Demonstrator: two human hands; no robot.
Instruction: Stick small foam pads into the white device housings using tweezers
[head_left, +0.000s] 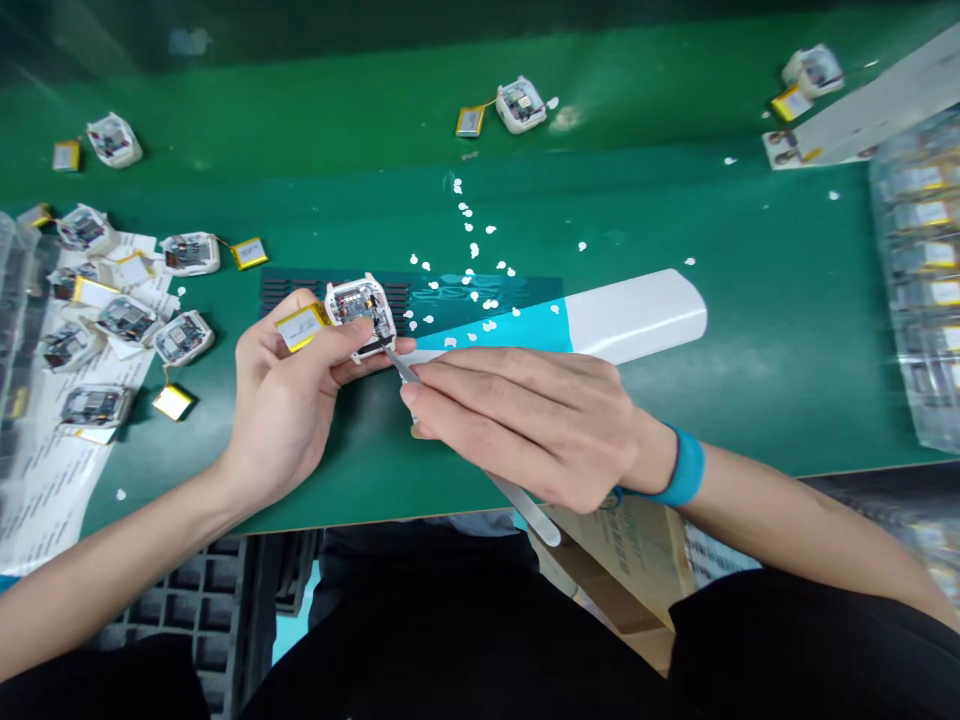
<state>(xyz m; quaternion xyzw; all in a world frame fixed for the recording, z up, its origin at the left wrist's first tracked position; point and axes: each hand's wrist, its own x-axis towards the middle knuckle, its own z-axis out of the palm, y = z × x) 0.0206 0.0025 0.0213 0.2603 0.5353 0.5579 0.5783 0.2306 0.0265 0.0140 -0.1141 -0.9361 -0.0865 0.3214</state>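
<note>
The left hand [289,400], fingers curled and thumb on top, firmly pinches a small square circuit module in a white plastic frame [360,310], with a flat, glossy yellow pouch battery [302,327] hanging off its side beside the thumb. The right hand [525,425], wearing a stretchy blue wristband [686,468], is nearly closed around a slender metal tool with a long, pale handle [525,510], its fine tip touching the module's edge. Beneath the hands lies a slotted black strip [289,290], beside a long, flat white-and-turquoise sleeve [634,315] scattered with small white flecks [469,250]. A smooth green bench mat [750,300] spreads outward, holding more white modules [184,338], printed paper sheets [45,490] at left and stacked clear plastic trays [919,270] at right
</note>
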